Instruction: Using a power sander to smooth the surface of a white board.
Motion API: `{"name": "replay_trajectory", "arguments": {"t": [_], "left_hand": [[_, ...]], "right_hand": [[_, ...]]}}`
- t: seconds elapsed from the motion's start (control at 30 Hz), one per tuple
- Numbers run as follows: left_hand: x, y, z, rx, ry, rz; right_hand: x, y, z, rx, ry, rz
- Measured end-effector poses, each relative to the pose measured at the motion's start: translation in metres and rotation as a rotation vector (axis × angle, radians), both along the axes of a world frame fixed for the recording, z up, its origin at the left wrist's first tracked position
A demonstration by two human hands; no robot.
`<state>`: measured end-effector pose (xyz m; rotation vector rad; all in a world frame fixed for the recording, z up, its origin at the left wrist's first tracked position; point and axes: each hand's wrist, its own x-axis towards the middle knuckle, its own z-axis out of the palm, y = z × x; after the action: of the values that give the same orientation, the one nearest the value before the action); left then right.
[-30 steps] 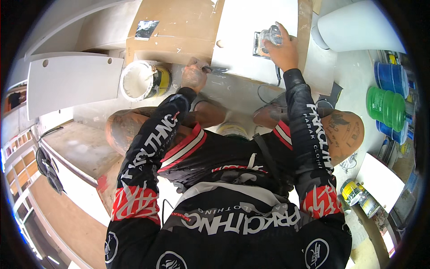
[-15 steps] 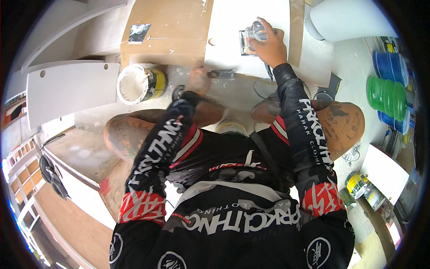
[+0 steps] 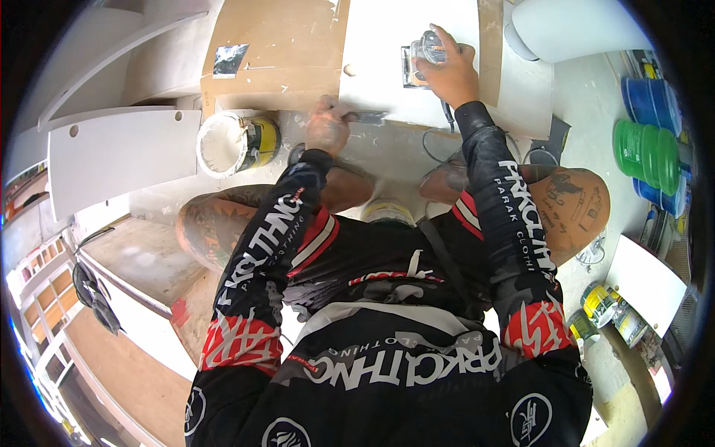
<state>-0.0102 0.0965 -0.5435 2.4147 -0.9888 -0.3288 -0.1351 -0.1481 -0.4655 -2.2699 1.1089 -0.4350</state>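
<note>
My right hand is closed over a palm sander, which rests on a white panel. The sander's square pad lies flat on the panel, and its cord drops over the near edge. To the left, my left hand grips a putty knife, blurred by motion. Its dark flat blade points right, along the panel's near edge. The handle is hidden in my fingers. A brown cardboard sheet lies left of the panel, just beyond my left hand.
An open bucket with white paste at its mouth lies left of my left hand. Another white board stands further left. At the right are a green water jug, blue jugs and several paint cans. Another bucket sits between my legs.
My left hand has moved slightly away from me with the putty knife, whose blade now looks thinner and closer to the panel's edge. The right hand and sander have hardly shifted.
</note>
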Motion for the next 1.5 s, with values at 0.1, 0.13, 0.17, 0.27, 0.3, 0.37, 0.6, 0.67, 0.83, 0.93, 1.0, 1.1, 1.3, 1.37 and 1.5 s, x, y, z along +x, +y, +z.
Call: {"name": "replay_trajectory", "arguments": {"t": [0.1,0.13,0.17,0.27,0.3,0.37,0.6,0.67,0.83,0.93,1.0,1.1,1.3,1.37,1.5], "left_hand": [[-0.019,-0.013,0.008,-0.1,-0.103,-0.142],[-0.021,-0.014,0.01,-0.089,-0.097,-0.142],[-0.022,-0.015,0.011,-0.079,-0.09,-0.141],[-0.006,-0.009,0.005,-0.033,0.013,-0.08],[-0.008,-0.011,0.007,-0.034,0.016,-0.081],[-0.018,-0.018,0.01,-0.004,-0.025,-0.136],[-0.074,-0.058,0.008,-0.101,-0.169,-0.197],[-0.075,-0.059,0.008,-0.098,-0.156,-0.211],[-0.026,-0.022,0.004,-0.014,-0.174,-0.21],[-0.011,-0.013,0.005,-0.067,-0.128,-0.174],[-0.023,-0.017,-0.001,-0.096,-0.149,-0.177],[-0.052,-0.035,-0.001,-0.124,-0.176,-0.159],[-0.045,-0.025,-0.001,-0.17,-0.214,-0.146],[-0.035,-0.022,-0.001,-0.109,-0.191,-0.14],[-0.046,-0.035,-0.004,-0.143,-0.198,-0.201]], "right_hand": [[-0.001,0.004,0.007,0.035,0.01,0.022],[-0.002,0.004,0.009,0.072,-0.004,0.046],[-0.003,0.003,0.009,0.072,-0.001,0.043],[-0.005,-0.005,0.004,0.051,-0.043,0.045],[-0.006,-0.012,0.0,0.022,-0.05,0.029],[-0.013,-0.025,-0.008,-0.022,-0.091,0.004],[-0.017,-0.029,-0.007,-0.059,-0.068,-0.006],[-0.019,-0.026,-0.001,0.073,-0.092,-0.037],[-0.026,-0.044,-0.008,-0.007,-0.074,-0.023],[-0.027,-0.046,-0.003,-0.043,-0.02,-0.073],[-0.024,-0.042,0.002,-0.034,-0.006,-0.086],[-0.024,-0.037,0.007,0.007,-0.01,-0.088],[-0.031,-0.038,0.008,0.013,0.015,-0.113],[-0.032,-0.038,0.01,0.038,0.035,-0.15],[-0.03,-0.036,0.011,0.052,-0.009,-0.127]]}}
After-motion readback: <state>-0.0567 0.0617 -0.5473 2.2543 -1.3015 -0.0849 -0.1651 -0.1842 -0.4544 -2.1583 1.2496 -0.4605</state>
